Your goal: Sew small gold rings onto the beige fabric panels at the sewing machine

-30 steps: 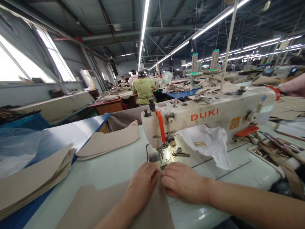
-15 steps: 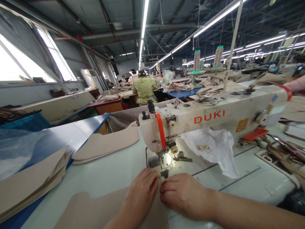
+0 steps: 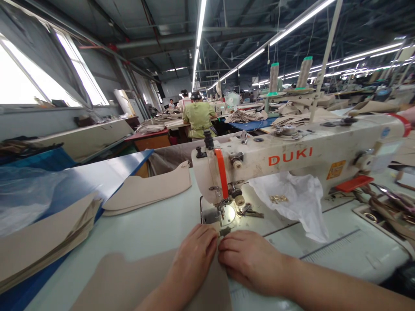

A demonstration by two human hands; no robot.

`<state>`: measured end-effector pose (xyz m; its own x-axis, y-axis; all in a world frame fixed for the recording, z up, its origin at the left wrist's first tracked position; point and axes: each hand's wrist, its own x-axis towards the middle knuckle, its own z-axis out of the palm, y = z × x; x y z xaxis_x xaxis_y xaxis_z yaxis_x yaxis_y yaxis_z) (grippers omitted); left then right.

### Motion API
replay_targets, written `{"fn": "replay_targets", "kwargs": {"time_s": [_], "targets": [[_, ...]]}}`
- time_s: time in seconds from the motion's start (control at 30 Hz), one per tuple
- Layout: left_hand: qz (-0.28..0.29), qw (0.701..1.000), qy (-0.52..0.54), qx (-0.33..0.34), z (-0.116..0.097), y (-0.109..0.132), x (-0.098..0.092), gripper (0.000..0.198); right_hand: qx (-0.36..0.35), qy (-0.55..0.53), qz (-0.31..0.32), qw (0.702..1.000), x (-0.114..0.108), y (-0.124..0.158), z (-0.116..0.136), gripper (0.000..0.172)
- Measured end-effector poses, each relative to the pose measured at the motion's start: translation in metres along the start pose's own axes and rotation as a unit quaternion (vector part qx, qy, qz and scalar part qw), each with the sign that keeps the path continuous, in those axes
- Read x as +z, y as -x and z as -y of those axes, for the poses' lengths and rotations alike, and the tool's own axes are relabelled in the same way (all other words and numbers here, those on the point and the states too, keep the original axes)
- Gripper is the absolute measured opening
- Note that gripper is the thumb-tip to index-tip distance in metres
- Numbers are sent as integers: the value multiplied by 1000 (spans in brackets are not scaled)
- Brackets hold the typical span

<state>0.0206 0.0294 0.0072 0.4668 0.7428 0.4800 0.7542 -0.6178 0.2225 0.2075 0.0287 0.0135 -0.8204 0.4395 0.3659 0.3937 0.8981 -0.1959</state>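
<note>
Right hand (image 3: 251,260) scooted back a touch from the needle (image 3: 222,211), can't tell its grip, left hand (image 3: 194,255) beside it pinching the tan panel (image 3: 129,276).

The orange-red capitals "DUKI" (image 3: 291,156) are running along the arm of the white sewing machine (image 3: 253,172). Farther right, a yellow label (image 3: 336,169) is carrying print too small to read, and a round blue emblem (image 3: 385,132) is staying illegible too. Below, a ruler scale (image 3: 330,245) is marking the tabletop (image 3: 350,259), its numbers unreadable.
</note>
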Motion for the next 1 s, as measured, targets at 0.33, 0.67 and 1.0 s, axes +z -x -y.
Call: {"fn": "replay_targets", "kwargs": {"time_s": [0.33,0.67,1.0], "targets": [[-2,1000,4,4,1,3,-2,17,34,58,-4,998,4,-4,0,10],[-19,1000,13,6,-1,6,-4,19,14,98,-2,995,8,-6,-1,4],[-46,998,10,31,9,-21,13,19,-9,142,38,989,-8,-12,-28,7]]}}
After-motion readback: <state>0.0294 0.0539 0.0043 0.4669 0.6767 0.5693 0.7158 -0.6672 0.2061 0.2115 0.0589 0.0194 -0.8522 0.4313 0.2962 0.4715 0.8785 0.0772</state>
